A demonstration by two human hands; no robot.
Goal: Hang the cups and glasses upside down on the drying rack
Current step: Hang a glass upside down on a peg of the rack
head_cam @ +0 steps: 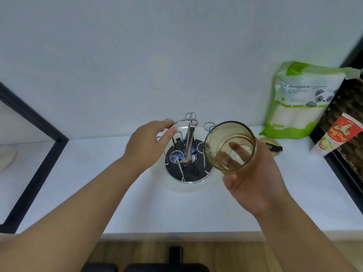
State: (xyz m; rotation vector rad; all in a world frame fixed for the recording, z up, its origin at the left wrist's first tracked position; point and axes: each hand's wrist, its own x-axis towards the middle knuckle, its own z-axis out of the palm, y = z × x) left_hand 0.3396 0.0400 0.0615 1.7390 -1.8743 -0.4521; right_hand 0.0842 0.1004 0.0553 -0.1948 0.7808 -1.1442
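Observation:
A chrome drying rack point(189, 169) with looped wire pegs stands on a round white and dark base in the middle of the white counter. My left hand point(149, 142) reaches over it, fingers pinching the rack's curved top handle point(183, 121). My right hand point(253, 181) holds a clear amber-tinted glass point(229, 146) just right of the rack, tilted with its open mouth facing me; my fingers show through its wall. A metal slotted spoon or tongs point(188, 148) hangs in the rack's centre, with something blue below it.
A green and white bag with a panda picture point(300, 103) leans on the wall at the right. A red and white paper cup point(334, 138) and a dark wicker object point(349, 122) sit at the far right. A small round lid point(270, 145) lies behind the glass. A black frame point(39, 154) borders the left.

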